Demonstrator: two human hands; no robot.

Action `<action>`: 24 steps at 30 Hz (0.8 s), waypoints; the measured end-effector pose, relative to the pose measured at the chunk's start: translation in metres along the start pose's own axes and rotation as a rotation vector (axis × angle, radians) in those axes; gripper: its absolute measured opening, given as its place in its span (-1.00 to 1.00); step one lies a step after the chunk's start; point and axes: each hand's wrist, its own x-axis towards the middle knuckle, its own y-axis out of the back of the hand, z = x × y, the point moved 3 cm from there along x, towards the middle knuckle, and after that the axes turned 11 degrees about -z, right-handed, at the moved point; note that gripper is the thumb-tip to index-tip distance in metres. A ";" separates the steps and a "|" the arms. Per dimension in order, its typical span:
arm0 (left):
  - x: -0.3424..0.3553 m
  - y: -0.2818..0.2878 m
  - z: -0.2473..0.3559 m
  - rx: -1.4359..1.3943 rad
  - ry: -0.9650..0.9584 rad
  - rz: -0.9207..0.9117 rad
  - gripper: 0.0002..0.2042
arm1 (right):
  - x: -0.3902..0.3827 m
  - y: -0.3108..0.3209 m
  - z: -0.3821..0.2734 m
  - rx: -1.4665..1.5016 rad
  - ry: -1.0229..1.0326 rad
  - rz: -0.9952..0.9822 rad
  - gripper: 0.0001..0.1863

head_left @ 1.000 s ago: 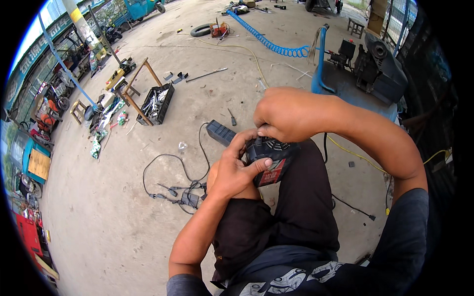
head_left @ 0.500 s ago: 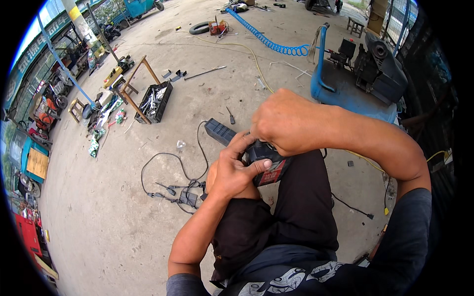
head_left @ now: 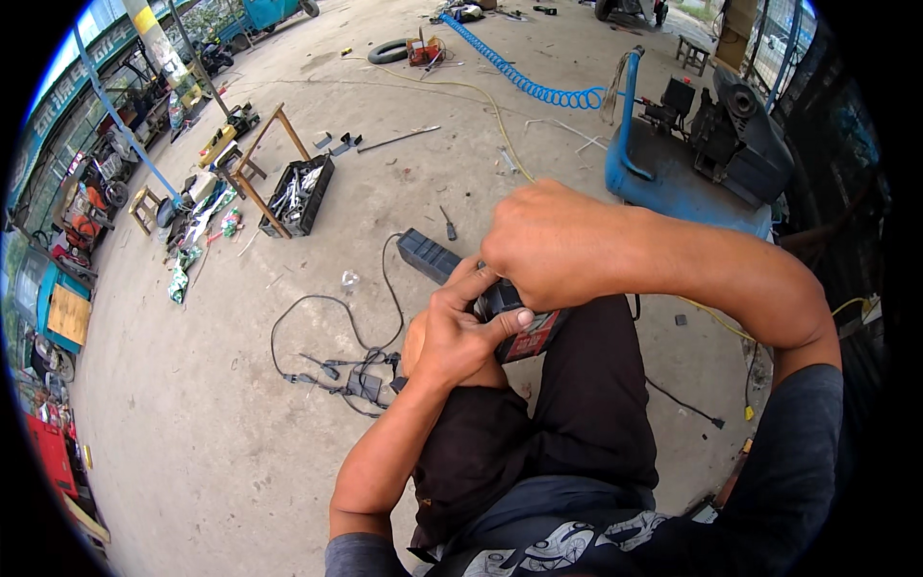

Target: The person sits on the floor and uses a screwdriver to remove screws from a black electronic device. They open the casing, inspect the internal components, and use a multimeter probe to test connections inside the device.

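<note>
A boxy black device with a red label [head_left: 536, 337] rests by my knees. My left hand [head_left: 456, 332] is closed around its near end, with the thumb along the top edge. Over its top my right hand [head_left: 540, 236] is curled into a fist, knuckles up; whatever its fingers grip is hidden beneath it. Just beyond my left hand, a long black ribbed box [head_left: 427, 255] lies on the ground, with a black cord running from it. A short dark screwdriver-like tool [head_left: 449, 224] lies farther out.
Tangled black cables with a small adapter [head_left: 363, 386] lie left of my knee. A black crate of metal tools [head_left: 300, 197] stands at the far left. A blue air compressor [head_left: 687, 183] stands at the right, near a blue coiled hose [head_left: 524, 82]. A yellow hose crosses the concrete.
My right fist has shifted slightly to the left over the device. My left hand keeps its hold in about the same place.
</note>
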 end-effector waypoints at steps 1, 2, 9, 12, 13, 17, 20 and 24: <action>0.000 -0.001 -0.001 -0.020 0.017 0.006 -0.43 | 0.000 -0.001 0.001 0.020 -0.001 0.014 -0.79; 0.000 0.000 -0.002 -0.005 0.015 -0.001 -0.43 | 0.000 -0.004 0.002 0.040 -0.003 0.029 -0.81; 0.003 0.003 0.002 0.066 -0.010 0.010 -0.43 | 0.003 -0.007 0.002 0.153 -0.086 -0.014 -0.85; 0.000 -0.002 0.006 0.053 0.016 0.020 -0.42 | 0.009 -0.017 0.011 0.163 -0.152 0.005 -0.84; -0.001 -0.003 0.007 0.035 0.026 0.022 -0.42 | 0.006 -0.016 0.011 0.176 -0.166 -0.009 -0.82; 0.002 0.002 0.005 0.075 -0.031 0.017 -0.41 | -0.001 -0.013 0.012 0.211 -0.160 -0.008 -0.76; 0.000 0.002 0.008 0.103 0.006 0.025 -0.39 | -0.011 -0.012 0.016 0.221 -0.040 0.018 -0.76; -0.002 0.001 0.006 0.074 0.063 0.034 -0.37 | -0.023 -0.015 0.029 0.130 0.265 0.240 -0.82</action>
